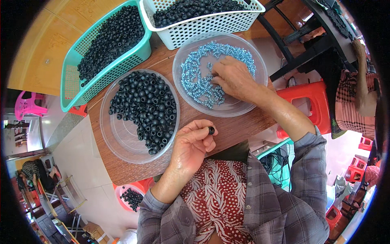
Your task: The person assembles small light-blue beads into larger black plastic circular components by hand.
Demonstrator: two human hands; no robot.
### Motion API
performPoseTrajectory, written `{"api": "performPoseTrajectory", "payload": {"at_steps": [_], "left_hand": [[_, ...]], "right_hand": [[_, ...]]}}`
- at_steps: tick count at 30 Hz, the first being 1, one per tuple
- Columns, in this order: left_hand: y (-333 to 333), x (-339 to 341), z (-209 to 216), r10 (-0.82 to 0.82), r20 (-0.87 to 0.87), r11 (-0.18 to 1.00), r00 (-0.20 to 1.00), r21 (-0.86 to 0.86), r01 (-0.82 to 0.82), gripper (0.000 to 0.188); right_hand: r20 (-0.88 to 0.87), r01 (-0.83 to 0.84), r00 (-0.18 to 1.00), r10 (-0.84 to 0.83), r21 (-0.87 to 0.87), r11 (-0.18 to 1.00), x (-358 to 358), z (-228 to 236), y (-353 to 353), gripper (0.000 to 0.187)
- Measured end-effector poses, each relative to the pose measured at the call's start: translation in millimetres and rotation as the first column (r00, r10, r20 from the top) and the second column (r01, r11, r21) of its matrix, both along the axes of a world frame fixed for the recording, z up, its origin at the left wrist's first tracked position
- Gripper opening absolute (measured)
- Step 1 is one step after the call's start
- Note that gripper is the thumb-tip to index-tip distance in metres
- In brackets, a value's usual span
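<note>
My left hand (192, 145) is closed in front of me, near the table's front edge. Between its thumb and fingers sits a small black hollow ball-shaped piece (211, 130). My right hand (234, 78) reaches into a clear round bowl (191, 104) of small shiny silver-blue coil springs (239, 51). Its fingers are pinched together down among the springs, and whatever they grip is hidden. Left of that bowl stands another clear round bowl (115, 143), partly filled with a heap of similar black pieces (148, 101).
Behind the bowls, a green basket (106, 65) and a white basket (205, 32) hold more black pieces. Everything stands on or by a brown wooden table (118, 173). A red stool (310, 97) is at the right, beside another person's arm (365, 87). A pink basin (121, 198) sits below left.
</note>
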State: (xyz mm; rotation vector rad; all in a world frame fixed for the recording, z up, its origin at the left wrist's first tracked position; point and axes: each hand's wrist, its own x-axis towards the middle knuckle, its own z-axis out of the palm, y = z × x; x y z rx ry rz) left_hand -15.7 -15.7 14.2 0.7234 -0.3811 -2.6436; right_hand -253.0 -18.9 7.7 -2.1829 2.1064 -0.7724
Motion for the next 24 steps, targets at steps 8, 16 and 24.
{"api": "performPoseTrajectory", "payload": {"at_steps": [8,16,24], "left_hand": [[-1.4,-0.5,-2.0,-0.002,0.002,1.0,1.0,-0.004,0.002,0.015],[-1.6,-1.6,-2.8,-0.001,0.0,1.0,1.0,0.0,0.001,0.015],[1.2,-1.6,-4.0,-0.005,0.0,1.0,1.0,-0.003,0.005,0.015]], "right_hand": [[-0.022,-0.019,1.0,0.019,-0.025,0.999,-2.5,-4.4,-6.1,0.01],[0.049,0.031,0.998,-0.032,0.01,0.999,-10.3,2.8,2.7,0.006],[0.011,0.018,1.0,-0.018,0.01,1.0,-7.1,3.5,7.5,0.014]]}}
